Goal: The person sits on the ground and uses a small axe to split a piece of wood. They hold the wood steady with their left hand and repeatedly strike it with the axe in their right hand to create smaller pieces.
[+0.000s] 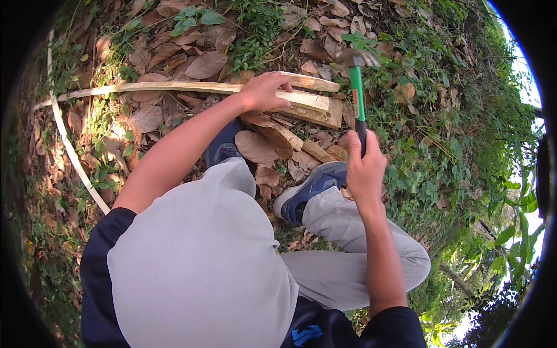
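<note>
My right hand (366,168) is wrapped round the black grip of a claw hammer (357,93) with a green shaft. It is raised upright, its metal head at the top, just right of the wood ends. Fingers curled over the edge, my left hand (266,93) grips a pale wooden strip (307,100) near its right end. Under that end lies a wider wooden board (316,114), and another strip (313,82) runs along the far side. Small dark marks show on the held strip, too small to make out.
Dry brown leaves (206,65) and green plants cover the ground. A long thin strip (74,153) crosses the held one at the left. Short wood pieces (288,137) lie between my blue shoes (310,191). My bent knee (406,255) is near my right forearm.
</note>
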